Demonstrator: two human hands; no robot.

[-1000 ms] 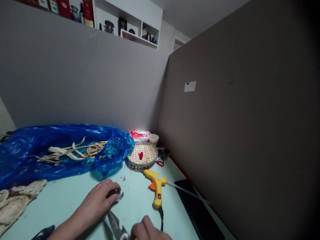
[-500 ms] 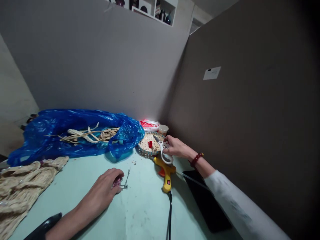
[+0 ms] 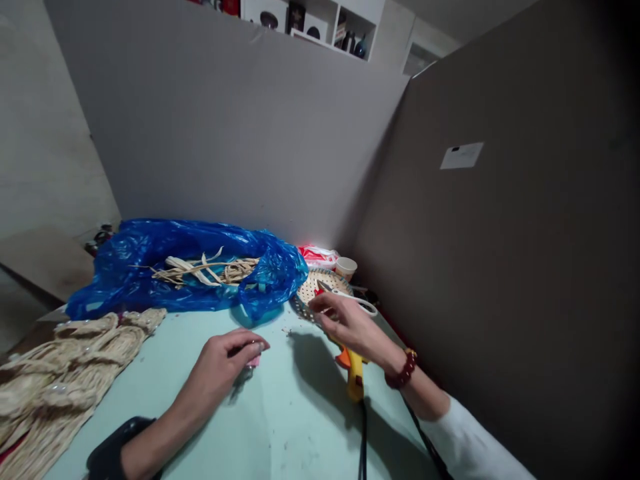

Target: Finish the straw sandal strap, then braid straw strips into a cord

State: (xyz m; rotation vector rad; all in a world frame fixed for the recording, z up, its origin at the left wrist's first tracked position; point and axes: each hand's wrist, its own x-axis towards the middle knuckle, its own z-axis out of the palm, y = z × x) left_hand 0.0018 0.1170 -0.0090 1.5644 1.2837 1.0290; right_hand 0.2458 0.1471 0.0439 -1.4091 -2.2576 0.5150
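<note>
My left hand is closed in a pinch just above the table, on a small pink piece with a blurred metal part hanging below it. Its exact kind is hard to make out. My right hand is held over the hot glue gun, fingers apart and nothing seen between them. Just beyond it, white-handled scissors lie across the round woven basket. A bit of red shows in the basket, partly covered by the blades. The glue gun's front is hidden under my right hand.
A blue plastic bag with dried straw strands spreads along the back. Braided straw work lies at left. A paper cup and a red-and-white packet stand behind the basket. The gun's black cord runs forward.
My right hand has let go of the scissors, which now rest on the basket, and has come back toward me. My left hand has shifted its hold on the pink piece. The view has turned left.
</note>
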